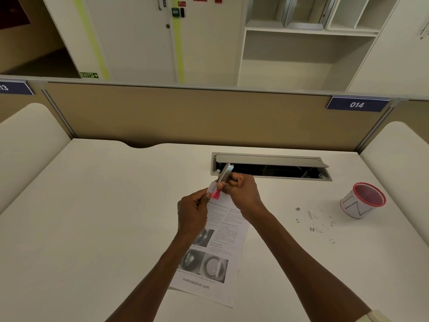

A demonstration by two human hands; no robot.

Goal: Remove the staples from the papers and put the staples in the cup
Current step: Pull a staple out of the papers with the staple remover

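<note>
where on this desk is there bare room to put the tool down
The desk is bare across its whole left half, from the printed papers out to the left edge, and also between the papers and the loose staples. It is crowded on the right, where the staples lie scattered beside the red-rimmed cup, and behind the hands by the open cable tray.

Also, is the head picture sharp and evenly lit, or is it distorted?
Head view: dim, warm, even light; wide-angle bending curves the partition top; the papers print is soft, and the loose staples beside the cup are small and blurred.
</note>
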